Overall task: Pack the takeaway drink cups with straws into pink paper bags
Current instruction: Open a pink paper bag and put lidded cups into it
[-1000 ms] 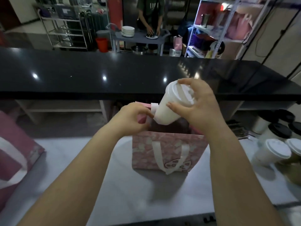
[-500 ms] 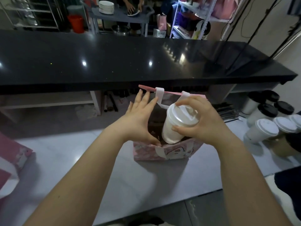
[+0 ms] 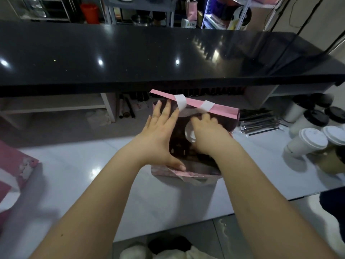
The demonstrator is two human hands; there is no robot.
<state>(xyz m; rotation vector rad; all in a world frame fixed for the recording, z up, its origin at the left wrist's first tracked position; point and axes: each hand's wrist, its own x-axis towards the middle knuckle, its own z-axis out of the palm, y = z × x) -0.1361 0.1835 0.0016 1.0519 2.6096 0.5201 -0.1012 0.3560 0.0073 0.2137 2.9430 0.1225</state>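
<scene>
The cup point(image 3: 189, 134) sits deep inside the bag point(image 3: 220, 110) at frame centre, only a slice of its white lid showing. My right hand point(image 3: 207, 133) reaches into the bag, fingers curled over that lid, apparently gripping it. My left hand point(image 3: 158, 139) lies flat, fingers straight, against the bag's left wall, thumb on the near rim. More cups point(image 3: 309, 141) and straws point(image 3: 261, 122) lie at right on the counter point(image 3: 93, 165).

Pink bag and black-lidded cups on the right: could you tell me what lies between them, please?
A bundle of wrapped straws lies on the white counter there, shown in the head view.
</scene>
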